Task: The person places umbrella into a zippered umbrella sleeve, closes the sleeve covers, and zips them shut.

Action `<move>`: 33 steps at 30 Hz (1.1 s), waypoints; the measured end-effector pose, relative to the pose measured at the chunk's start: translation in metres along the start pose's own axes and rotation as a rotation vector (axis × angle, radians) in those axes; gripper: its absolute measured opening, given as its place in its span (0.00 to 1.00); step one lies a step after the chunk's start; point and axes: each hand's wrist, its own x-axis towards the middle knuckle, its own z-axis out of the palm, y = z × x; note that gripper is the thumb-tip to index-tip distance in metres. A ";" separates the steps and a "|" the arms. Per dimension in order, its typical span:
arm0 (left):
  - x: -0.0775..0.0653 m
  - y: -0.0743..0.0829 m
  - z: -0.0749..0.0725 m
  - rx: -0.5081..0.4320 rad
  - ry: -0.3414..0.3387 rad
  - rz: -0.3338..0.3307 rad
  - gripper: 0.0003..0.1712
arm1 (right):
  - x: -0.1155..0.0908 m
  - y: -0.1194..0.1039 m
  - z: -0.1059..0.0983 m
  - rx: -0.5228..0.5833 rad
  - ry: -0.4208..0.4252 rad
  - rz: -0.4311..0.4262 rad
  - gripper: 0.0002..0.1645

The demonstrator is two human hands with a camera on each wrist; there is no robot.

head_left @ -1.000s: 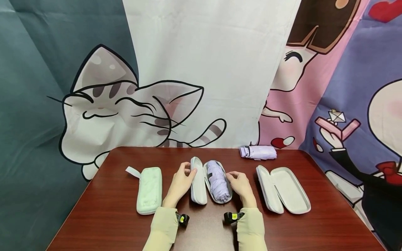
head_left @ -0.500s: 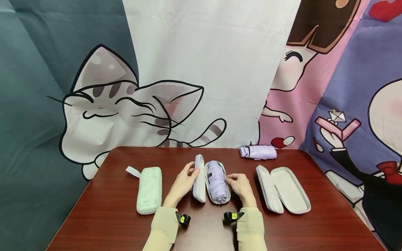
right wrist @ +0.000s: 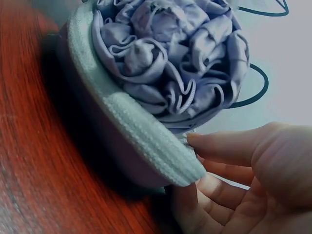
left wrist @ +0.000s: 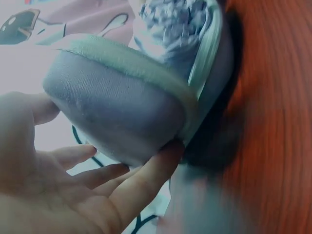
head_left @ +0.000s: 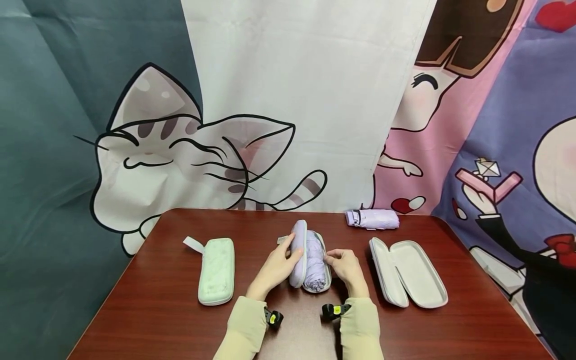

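Observation:
A lilac zip case (head_left: 298, 260) stands partly open at the middle of the table, with its lid tilted up over a folded lilac umbrella (head_left: 316, 270) lying in the base. My left hand (head_left: 275, 265) holds the lid from outside; in the left wrist view, thumb and fingers touch the lid's outer shell (left wrist: 112, 107) on opposite sides. At the base's right edge, my right hand (head_left: 346, 267) pinches the rim (right wrist: 151, 141) between thumb and fingers. The umbrella's gathered end (right wrist: 170, 58) shows close up in the right wrist view. The lid hides part of the umbrella.
To the left lies a closed pale green case (head_left: 216, 272) with a white strap (head_left: 193, 244). A second case (head_left: 419, 275) lies open on the right, its pale inside showing. Another folded lilac umbrella (head_left: 375, 219) rests near the table's back edge. A printed cloth (head_left: 292, 100) hangs behind.
My left hand has moved right, swinging the lid from leaning open to tilting over the umbrella; its lilac outside now shows. My right hand has stayed at the base's right rim.

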 end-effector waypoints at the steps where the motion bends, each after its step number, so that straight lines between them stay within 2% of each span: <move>1: 0.000 0.002 0.002 0.017 -0.004 0.001 0.37 | 0.000 0.000 0.000 0.000 0.000 0.001 0.07; 8: -0.003 0.013 0.020 0.105 0.000 0.032 0.37 | 0.002 0.001 0.001 -0.019 0.008 -0.015 0.07; 16: -0.006 0.018 0.040 0.220 -0.012 -0.001 0.35 | 0.005 0.003 0.001 -0.073 0.003 -0.006 0.06; 25: -0.008 0.025 0.050 0.279 0.009 -0.040 0.34 | 0.004 0.002 -0.003 -0.077 0.011 0.015 0.07; 33: -0.007 0.031 0.059 0.354 0.000 -0.059 0.33 | 0.003 -0.001 -0.005 -0.073 0.008 0.010 0.07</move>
